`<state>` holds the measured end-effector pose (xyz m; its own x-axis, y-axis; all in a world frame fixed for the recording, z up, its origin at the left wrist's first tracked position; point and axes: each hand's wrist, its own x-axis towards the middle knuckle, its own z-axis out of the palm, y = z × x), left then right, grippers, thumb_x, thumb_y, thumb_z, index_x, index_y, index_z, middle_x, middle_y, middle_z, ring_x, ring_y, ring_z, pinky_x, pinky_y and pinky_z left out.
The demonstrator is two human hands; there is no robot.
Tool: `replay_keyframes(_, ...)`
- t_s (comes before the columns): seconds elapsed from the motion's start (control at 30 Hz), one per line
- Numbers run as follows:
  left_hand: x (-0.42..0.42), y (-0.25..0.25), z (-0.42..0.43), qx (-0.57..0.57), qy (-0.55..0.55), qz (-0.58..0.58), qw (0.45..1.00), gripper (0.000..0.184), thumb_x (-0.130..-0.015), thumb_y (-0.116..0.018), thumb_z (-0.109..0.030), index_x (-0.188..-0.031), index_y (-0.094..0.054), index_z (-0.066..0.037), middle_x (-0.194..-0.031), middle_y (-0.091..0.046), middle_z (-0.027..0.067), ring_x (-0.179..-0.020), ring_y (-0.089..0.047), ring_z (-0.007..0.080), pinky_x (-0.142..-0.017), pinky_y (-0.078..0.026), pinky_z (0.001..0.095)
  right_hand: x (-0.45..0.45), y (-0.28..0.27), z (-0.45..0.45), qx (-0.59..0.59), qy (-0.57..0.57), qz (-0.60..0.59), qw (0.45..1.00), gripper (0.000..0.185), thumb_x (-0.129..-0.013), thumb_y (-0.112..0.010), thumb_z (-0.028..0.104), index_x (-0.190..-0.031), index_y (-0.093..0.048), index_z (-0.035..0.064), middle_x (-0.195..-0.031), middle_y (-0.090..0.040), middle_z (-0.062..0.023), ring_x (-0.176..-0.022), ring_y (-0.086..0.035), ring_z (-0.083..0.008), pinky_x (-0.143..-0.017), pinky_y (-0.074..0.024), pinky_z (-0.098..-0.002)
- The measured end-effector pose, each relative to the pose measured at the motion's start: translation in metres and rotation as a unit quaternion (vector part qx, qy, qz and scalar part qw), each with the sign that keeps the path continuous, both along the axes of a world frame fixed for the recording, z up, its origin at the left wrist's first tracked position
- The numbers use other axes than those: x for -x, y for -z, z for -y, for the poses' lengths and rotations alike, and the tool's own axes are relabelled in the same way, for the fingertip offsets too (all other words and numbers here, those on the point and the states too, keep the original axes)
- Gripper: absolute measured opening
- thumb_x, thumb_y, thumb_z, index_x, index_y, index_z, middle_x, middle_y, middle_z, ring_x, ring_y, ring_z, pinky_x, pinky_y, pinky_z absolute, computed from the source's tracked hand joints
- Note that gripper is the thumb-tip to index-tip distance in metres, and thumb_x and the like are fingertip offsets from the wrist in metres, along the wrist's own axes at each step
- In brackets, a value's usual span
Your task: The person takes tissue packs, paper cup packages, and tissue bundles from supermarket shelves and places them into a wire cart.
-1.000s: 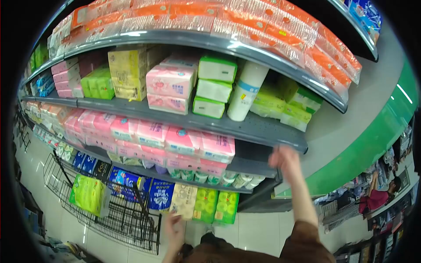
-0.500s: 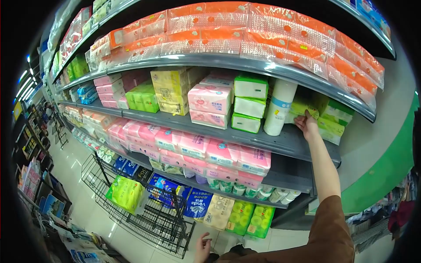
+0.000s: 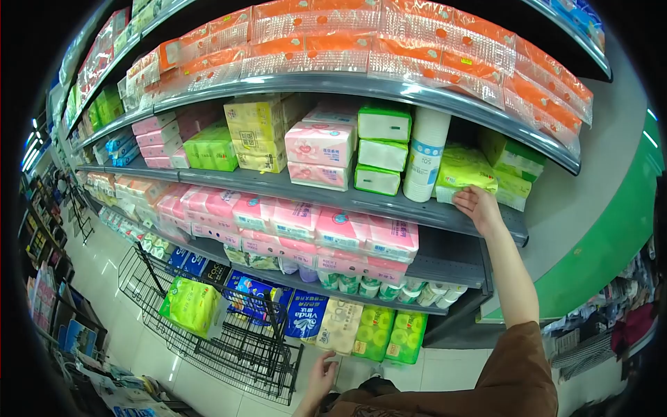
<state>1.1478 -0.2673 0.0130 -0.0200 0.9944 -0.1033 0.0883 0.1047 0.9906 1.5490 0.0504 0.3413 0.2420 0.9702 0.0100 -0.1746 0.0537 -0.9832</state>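
Observation:
My right hand (image 3: 475,207) is at the front edge of the middle shelf (image 3: 333,197), with its fingers stretched out against the lower front of a yellow-green tissue pack (image 3: 467,167). It touches the pack and is not wrapped round it. Left of that pack stands a tall white paper roll with a blue band (image 3: 425,156); to the right are stacked green tissue packs (image 3: 514,156). Down by my body, my left hand (image 3: 323,374) hangs with loosely bent fingers apart and nothing visible in them.
A black wire cart (image 3: 257,368) at lower left holds a green tissue pack (image 3: 191,306). Pink tissue packs (image 3: 333,233) line the shelf below. Orange packs (image 3: 417,59) fill the shelf above. Large paper packs (image 3: 375,332) stand near the floor.
The yellow-green pack now shows at the front of the shelf, beside the white roll. My right hand has come lower and outward to the shelf edge. The view has shifted slightly.

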Motion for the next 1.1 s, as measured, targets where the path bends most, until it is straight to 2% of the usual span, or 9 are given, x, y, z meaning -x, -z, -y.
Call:
replay_keyframes(0.07, 0.005, 0.0, -0.001, -0.004, 0.007, 0.007, 1.0, 0.035, -0.098, -0.053, 0.002, -0.133, -0.051, -0.001, -0.128, -0.062, 0.0114, -0.11, -0.068, 0.0216, -0.086, -0.053, 0.0283, 0.017, -0.011, 0.011, -0.049, -0.009, 0.204, 0.978, 0.041, -0.097, -0.061, 0.028, -0.117, -0.061, -0.0077, -0.098, -0.073, -0.0146, -0.091, -0.071, -0.0283, -0.085, -0.0549, -0.0385)
replay_keyframes(0.13, 0.01, 0.007, 0.001, -0.005, 0.01, 0.022, 1.0, 0.035, -0.098, -0.053, 0.002, -0.133, -0.05, -0.001, -0.128, -0.062, 0.0115, -0.11, -0.068, 0.0219, -0.087, -0.053, 0.0288, 0.044, -0.024, 0.017, -0.074, 0.016, 0.422, 0.904, 0.055, -0.086, -0.075, 0.027, -0.123, -0.058, -0.0093, -0.093, -0.074, -0.0173, -0.085, -0.073, -0.0307, -0.079, -0.0565, -0.0393)
replay_keyframes(0.23, 0.019, 0.013, 0.004, 0.004, 0.016, 0.029, 0.999, 0.036, -0.098, -0.053, 0.002, -0.134, -0.05, 0.0, -0.129, -0.062, 0.0125, -0.11, -0.068, 0.0217, -0.087, -0.053, 0.029, 0.067, -0.011, -0.013, -0.148, 0.078, 0.542, 0.824, 0.054, -0.083, -0.076, 0.026, -0.119, -0.06, -0.0106, -0.088, -0.073, -0.0212, -0.087, -0.072, -0.0343, -0.078, -0.0562, -0.0404)
replay_keyframes(0.37, 0.029, 0.037, 0.011, -0.026, -0.008, 0.035, 0.999, 0.035, -0.098, -0.055, -0.002, -0.132, -0.052, -0.001, -0.124, -0.065, 0.0119, -0.104, -0.069, 0.0208, -0.084, -0.054, 0.0298, 0.089, 0.003, -0.049, -0.115, 0.101, 0.574, 0.805, 0.051, -0.082, -0.079, 0.027, -0.114, -0.061, -0.009, -0.092, -0.074, -0.0201, -0.088, -0.072, -0.0326, -0.082, -0.055, -0.0395)
replay_keyframes(0.5, 0.04, 0.043, 0.029, 0.001, -0.007, 0.01, 1.0, 0.035, -0.097, -0.056, 0.0, -0.132, -0.052, -0.001, -0.124, -0.066, 0.0116, -0.105, -0.069, 0.0202, -0.083, -0.054, 0.0277, 0.084, 0.006, -0.047, -0.138, 0.118, 0.558, 0.81, 0.044, -0.082, -0.079, 0.03, -0.102, -0.064, -0.0062, -0.085, -0.073, -0.0195, -0.077, -0.071, -0.0339, -0.073, -0.0556, -0.0404)
replay_keyframes(0.63, 0.05, 0.051, 0.042, 0.021, -0.025, 0.007, 0.999, 0.031, -0.098, -0.057, -0.001, -0.129, -0.056, -0.002, -0.122, -0.067, 0.0096, -0.104, -0.07, 0.0192, -0.08, -0.054, 0.0278, 0.098, -0.038, 0.02, -0.029, 0.254, 0.636, 0.728, 0.044, -0.082, -0.076, 0.039, -0.085, -0.07, -0.0041, -0.087, -0.072, -0.0241, -0.084, -0.071, -0.0399, -0.075, -0.0562, -0.0461)
replay_keyframes(0.73, 0.051, 0.065, 0.049, 0.01, -0.073, 0.041, 0.996, 0.03, -0.095, -0.058, -0.004, -0.125, -0.06, -0.001, -0.115, -0.071, 0.0096, -0.091, -0.071, 0.0183, -0.077, -0.054, 0.0288, 0.056, -0.007, -0.004, 0.011, 0.211, 0.747, 0.63, 0.047, -0.087, -0.071, 0.044, -0.081, -0.068, -0.0028, -0.08, -0.069, -0.0244, -0.077, -0.069, -0.0412, -0.071, -0.0556, -0.0477)
replay_keyframes(0.93, 0.051, 0.068, 0.042, 0.004, -0.05, 0.042, 0.998, 0.029, -0.097, -0.058, -0.006, -0.125, -0.06, -0.001, -0.113, -0.071, 0.0116, -0.092, -0.071, 0.0199, -0.079, -0.055, 0.0312, 0.041, -0.007, -0.029, -0.098, 0.194, 0.791, 0.572, 0.03, -0.091, -0.065, 0.031, -0.092, -0.073, 0.0031, -0.083, -0.071, -0.0226, -0.081, -0.069, -0.0427, -0.074, -0.0553, -0.0515)
replay_keyframes(1.1, 0.052, 0.064, 0.027, 0.026, -0.019, 0.034, 0.999, 0.029, -0.097, -0.058, -0.006, -0.125, -0.06, -0.002, -0.112, -0.071, 0.011, -0.094, -0.07, 0.02, -0.08, -0.054, 0.0317, 0.051, -0.062, 0.017, -0.089, 0.135, 0.77, 0.617, 0.024, -0.087, -0.063, 0.022, -0.095, -0.073, 0.0008, -0.09, -0.07, -0.0248, -0.086, -0.068, -0.043, -0.078, -0.0558, -0.0492)
